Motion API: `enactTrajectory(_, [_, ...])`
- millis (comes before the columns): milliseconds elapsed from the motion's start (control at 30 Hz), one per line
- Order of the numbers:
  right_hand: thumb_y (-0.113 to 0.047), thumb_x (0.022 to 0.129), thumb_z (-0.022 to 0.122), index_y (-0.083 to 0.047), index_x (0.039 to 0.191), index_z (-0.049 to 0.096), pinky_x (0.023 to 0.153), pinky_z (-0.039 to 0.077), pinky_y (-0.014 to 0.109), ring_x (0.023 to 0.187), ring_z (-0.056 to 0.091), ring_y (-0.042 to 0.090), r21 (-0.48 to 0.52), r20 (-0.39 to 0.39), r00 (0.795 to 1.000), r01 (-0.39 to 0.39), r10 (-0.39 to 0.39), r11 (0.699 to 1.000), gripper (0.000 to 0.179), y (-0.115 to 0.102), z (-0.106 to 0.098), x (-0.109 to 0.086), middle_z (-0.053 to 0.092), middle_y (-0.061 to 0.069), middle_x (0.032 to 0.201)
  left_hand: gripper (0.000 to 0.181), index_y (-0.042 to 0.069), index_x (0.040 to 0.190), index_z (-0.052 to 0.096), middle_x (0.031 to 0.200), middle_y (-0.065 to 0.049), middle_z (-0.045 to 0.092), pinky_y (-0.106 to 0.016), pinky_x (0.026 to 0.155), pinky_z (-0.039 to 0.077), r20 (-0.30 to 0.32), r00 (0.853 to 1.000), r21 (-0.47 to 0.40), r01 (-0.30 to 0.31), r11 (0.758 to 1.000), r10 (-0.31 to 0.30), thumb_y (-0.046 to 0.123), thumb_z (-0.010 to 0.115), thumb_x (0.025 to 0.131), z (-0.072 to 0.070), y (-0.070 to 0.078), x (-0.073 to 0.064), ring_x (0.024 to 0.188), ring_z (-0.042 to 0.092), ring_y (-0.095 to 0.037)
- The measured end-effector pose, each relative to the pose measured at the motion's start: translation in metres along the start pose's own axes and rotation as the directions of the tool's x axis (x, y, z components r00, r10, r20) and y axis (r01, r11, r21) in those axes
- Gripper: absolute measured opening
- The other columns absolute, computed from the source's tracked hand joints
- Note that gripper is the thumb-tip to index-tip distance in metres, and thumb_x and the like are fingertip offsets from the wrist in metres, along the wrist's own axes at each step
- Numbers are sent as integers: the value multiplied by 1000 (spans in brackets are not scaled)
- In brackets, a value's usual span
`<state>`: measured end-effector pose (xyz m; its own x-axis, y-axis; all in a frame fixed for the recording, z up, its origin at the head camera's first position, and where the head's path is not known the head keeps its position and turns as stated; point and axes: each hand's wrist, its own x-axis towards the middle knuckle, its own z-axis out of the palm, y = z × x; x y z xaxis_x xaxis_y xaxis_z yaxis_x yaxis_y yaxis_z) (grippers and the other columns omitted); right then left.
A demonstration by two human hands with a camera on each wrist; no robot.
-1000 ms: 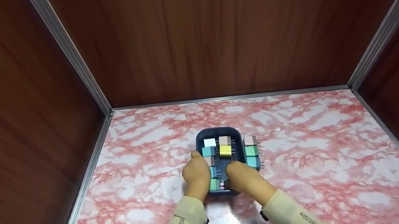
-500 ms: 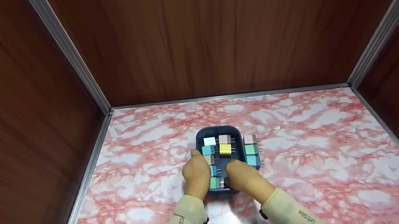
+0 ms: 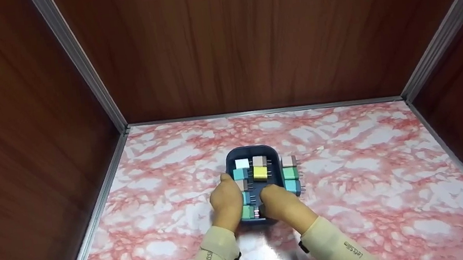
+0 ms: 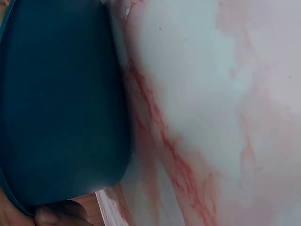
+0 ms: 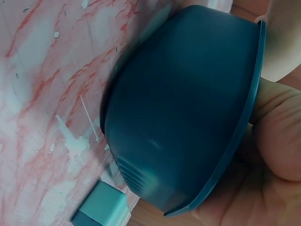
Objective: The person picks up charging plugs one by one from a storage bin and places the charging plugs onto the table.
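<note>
My left hand grips the left side of a dark blue tray in the head view; a fingertip shows outside the wall in the left wrist view. My right hand reaches over the right rim with bent fingers pointing down inside. The tray wall hides these fingertips in the right wrist view, so I cannot tell what they hold. Several two-pin charger plugs lie in the tray: a left column from a white plug to a green plug, plus a pinkish plug and a yellow plug.
Right of the tray, a pink plug, a green plug and a blue plug stand in a line on the red-and-white marbled table. Brown wood-grain panels with metal edging enclose the table on the left, back and right.
Both hands stay at the tray, and the plugs keep their places. The whole head view shifts very slightly.
</note>
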<state>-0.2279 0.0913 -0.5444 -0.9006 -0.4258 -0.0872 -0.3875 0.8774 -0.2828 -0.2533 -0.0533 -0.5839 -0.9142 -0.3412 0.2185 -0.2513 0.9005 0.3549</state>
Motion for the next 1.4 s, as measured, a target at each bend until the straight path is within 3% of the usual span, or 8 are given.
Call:
enactTrajectory(567, [-11,81,72,-8,67,62,67,56,53,74,68,36,-62,-68,998,0,-5,998,17,0,8,2,68,15,84,14,4,108,58,75,-14,74,-45,52,53,19,1000,1,16,1000,-16,7,51,96,0,1,0,64,71,-30])
enactTrajectory(733, [-8,78,73,-7,66,62,63,57,51,70,68,35,-116,-110,993,28,-40,993,16,-2,8,0,67,15,87,13,5,108,57,78,-15,75,-47,55,54,58,998,-21,29,999,-28,8,49,97,-1,0,0,66,72,-31])
enactTrajectory(900, [-12,70,81,-4,66,64,58,56,52,66,65,35,-152,-159,985,47,-71,987,19,-6,4,-1,63,15,87,10,6,104,56,78,-16,75,-48,55,54,52,998,-40,22,999,-19,8,48,98,-2,-1,1,66,72,-32])
enactTrajectory(1133, [-17,61,84,-12,57,58,63,54,52,67,62,35,-125,-178,978,86,-107,988,26,-3,-9,-5,62,13,86,8,6,103,55,76,-16,74,-47,54,55,41,999,-27,17,999,-16,8,49,98,-2,-1,0,65,72,-32])
enactTrajectory(1400, [-25,58,85,-14,57,56,69,53,52,69,62,34,-179,-219,958,144,-182,973,31,1,-16,-8,63,10,81,7,6,101,56,74,-15,74,-47,53,54,21,1000,-10,15,1000,-15,9,50,97,-1,0,0,64,72,-31])
